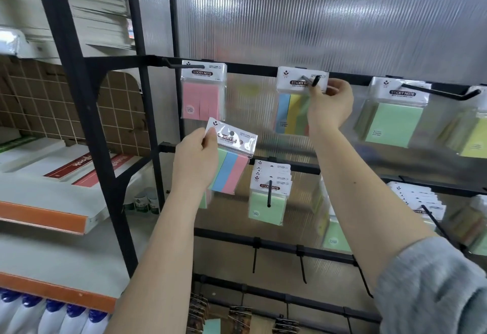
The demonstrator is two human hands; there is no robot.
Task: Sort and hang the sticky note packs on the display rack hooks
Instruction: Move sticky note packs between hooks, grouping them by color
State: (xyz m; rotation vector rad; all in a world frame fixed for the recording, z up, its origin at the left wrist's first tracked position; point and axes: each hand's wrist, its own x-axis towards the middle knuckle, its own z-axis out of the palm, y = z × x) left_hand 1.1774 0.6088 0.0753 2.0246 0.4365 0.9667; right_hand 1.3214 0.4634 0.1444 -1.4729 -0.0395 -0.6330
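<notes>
My left hand (196, 157) pinches the white header of a striped green, blue and pink sticky note pack (232, 167), held in the air below the top rail. My right hand (330, 104) grips the header of a blue, yellow and green striped pack (291, 112) that sits on a black hook (312, 81) on the top rail. A pink pack (203, 96) hangs on the hook to the left. A green pack (392, 120) hangs on the long hook to the right.
Lower rails carry green packs (268, 199), more packs at the right (419, 199) and several bare hooks (301, 265). The rack's black frame (76, 70) stands at left, beside shelves with notebooks (76, 167) and bottles (52, 315). A ribbed translucent panel (316, 17) backs the rack.
</notes>
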